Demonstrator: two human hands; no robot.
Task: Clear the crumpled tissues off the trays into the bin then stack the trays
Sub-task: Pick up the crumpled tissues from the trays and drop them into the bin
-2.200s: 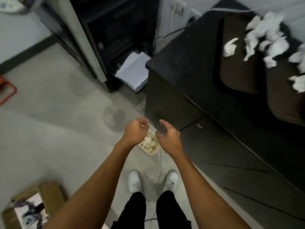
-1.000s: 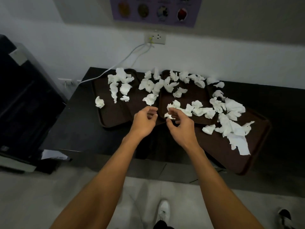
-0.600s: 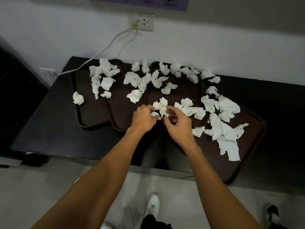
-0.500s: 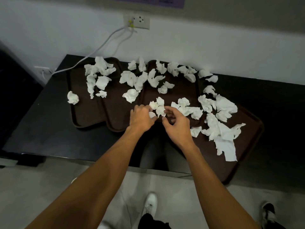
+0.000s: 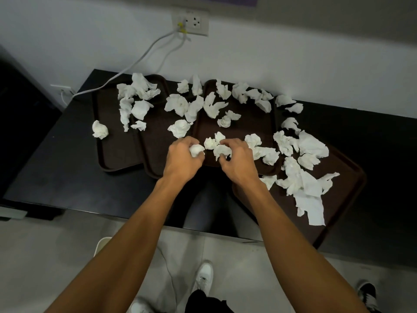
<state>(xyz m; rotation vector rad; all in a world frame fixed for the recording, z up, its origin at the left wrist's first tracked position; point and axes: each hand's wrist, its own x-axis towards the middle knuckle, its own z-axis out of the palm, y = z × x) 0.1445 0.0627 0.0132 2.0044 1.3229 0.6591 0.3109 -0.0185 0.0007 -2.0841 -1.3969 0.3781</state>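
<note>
Several dark brown trays lie overlapping on a black cabinet top (image 5: 45,175): a left tray (image 5: 112,152), a middle tray (image 5: 250,125) and a right tray (image 5: 345,177). Crumpled white tissues are strewn over all of them. My left hand (image 5: 182,159) is closed around one tissue ball (image 5: 196,150) at the front of the middle tray. My right hand (image 5: 237,163) pinches another crumpled tissue (image 5: 222,150) right beside it. A loose tissue ball (image 5: 100,129) sits at the left tray's edge. A larger flattened tissue (image 5: 309,204) lies on the right tray.
A wall socket (image 5: 190,22) with a white cable (image 5: 135,62) running down to the cabinet's back left. The pale rim of a bin (image 5: 101,242) shows on the floor under my left forearm. My white shoe (image 5: 204,276) is below; another person's dark shoe (image 5: 367,294) is at lower right.
I turned from the floor bin up to the cabinet. Both hands came down onto the middle tray's front and closed on tissues.
</note>
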